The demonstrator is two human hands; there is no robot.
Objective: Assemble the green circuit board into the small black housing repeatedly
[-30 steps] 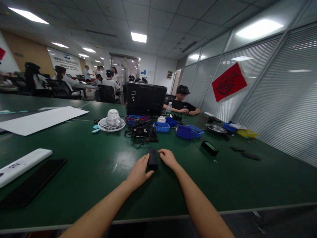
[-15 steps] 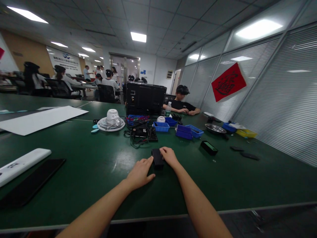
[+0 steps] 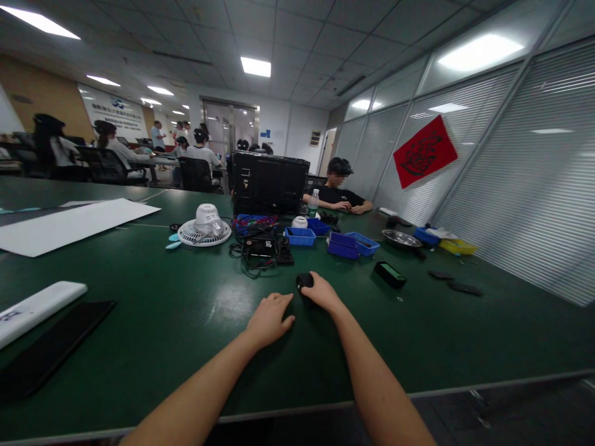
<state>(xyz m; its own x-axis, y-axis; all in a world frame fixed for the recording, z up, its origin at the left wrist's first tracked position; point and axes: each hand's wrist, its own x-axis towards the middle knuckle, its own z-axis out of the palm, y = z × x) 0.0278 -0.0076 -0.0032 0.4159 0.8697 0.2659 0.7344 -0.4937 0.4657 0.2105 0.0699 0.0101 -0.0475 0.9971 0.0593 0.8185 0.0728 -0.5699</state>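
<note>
A small black box-shaped object is on the green table straight ahead of me. My right hand is closed over it from the right and covers much of it. Just to its left, my left hand rests low over the table, index finger stretched toward the black object and thumb spread. A narrow gap shows between that fingertip and the object, and nothing is in this hand. What exactly the black object is, I cannot make out.
Behind my hands sit a tangle of cables with a black adapter, blue bins and a white fan part. A black box with a green top is at right. Across the table sits a person beside a monitor.
My right hand has gone from touching the black object's far edge to gripping over it, and the object has turned and shifted slightly right. My left fingers have come off it.
</note>
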